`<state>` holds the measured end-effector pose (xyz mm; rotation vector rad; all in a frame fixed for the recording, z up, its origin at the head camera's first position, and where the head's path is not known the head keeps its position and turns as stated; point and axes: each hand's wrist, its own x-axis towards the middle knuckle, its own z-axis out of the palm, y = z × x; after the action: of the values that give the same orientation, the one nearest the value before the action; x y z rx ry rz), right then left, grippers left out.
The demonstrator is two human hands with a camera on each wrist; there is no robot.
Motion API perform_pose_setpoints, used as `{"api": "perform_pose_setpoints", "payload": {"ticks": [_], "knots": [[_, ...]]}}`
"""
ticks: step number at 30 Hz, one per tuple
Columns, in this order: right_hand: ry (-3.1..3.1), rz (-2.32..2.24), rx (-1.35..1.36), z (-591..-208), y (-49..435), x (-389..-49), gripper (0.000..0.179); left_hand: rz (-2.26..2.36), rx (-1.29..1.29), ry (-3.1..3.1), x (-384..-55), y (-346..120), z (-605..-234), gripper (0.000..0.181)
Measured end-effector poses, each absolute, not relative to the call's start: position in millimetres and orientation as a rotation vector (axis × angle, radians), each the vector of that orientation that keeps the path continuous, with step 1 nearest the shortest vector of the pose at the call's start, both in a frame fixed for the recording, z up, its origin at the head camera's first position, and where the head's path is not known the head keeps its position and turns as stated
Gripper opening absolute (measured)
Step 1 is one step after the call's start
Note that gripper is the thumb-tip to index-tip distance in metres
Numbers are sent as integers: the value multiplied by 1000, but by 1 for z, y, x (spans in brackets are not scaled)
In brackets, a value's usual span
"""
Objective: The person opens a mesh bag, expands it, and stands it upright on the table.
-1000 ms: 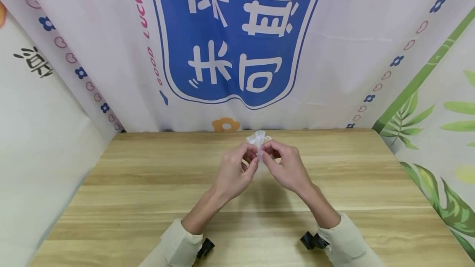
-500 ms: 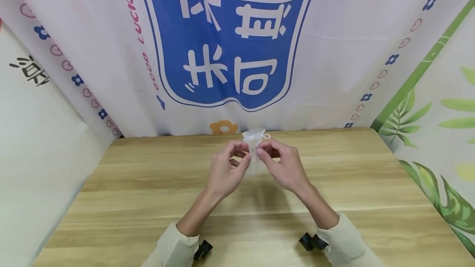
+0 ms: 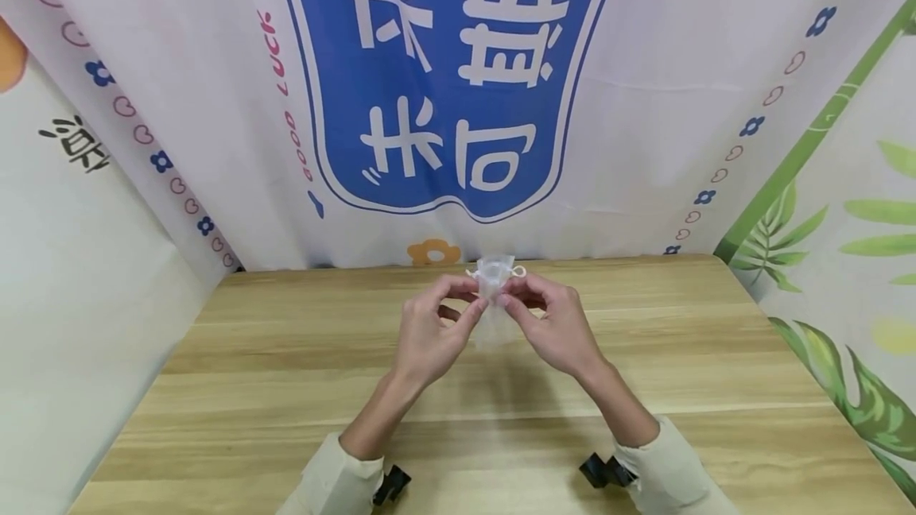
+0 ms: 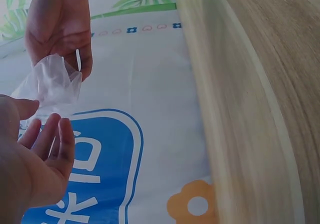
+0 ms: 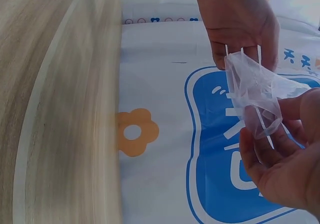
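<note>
A small sheer white drawstring pouch (image 3: 494,267) is held up between both hands, over the far part of the wooden table. White cord loops (image 3: 519,271) stick out at either side of its gathered neck, and its thin body hangs down below the fingers. My left hand (image 3: 434,334) pinches the pouch's left side between thumb and fingers. Opposite it, my right hand (image 3: 556,327) pinches the right side. In the right wrist view the sheer fabric (image 5: 250,79) bunches between the two hands, with thin white cord strands running along it. The fingers partly cover the neck.
The wood-grain table (image 3: 286,372) reaches back to a hanging white curtain (image 3: 644,141) with a blue printed panel. Printed sheets also flank the table left and right. Black devices (image 3: 607,470) sit at both sleeve cuffs, close over the table.
The left hand has shifted slightly left, and the pouch has gone from bunched to more spread between the hands. A cord loop now shows on its left side too. The head view has tilted slightly.
</note>
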<state>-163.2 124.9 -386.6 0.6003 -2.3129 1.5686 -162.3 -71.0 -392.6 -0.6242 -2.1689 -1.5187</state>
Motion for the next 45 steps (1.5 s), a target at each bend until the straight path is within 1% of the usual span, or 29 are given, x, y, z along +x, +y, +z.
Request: {"api": "perform_pose_setpoints", "payload": {"ticks": [4, 10, 15, 24, 28, 35, 45], "knots": [[-2308, 1552, 596, -386, 125, -163, 6, -1440, -650, -2168, -163, -72, -391, 10], [-2245, 1546, 535, -383, 129, -162, 7, -1427, -592, -2111, -164, -77, -389, 4], [-2236, 1565, 488, -380, 135, -163, 10, -1437, -558, -2068, -166, -82, -387, 5], [-2159, 1682, 454, -380, 135, -165, 15, -1458, -593, -2060, -166, -85, -385, 5], [-2114, 1676, 474, -380, 134, -165, 14, -1480, -607, -2076, -166, -85, -386, 11], [-2132, 1587, 493, -380, 133, -163, 15, -1496, -623, -2079, -165, -85, -384, 34], [-2251, 1506, 549, -381, 132, -165, 19, -1378, -738, -2190, -167, -85, -384, 44]]}}
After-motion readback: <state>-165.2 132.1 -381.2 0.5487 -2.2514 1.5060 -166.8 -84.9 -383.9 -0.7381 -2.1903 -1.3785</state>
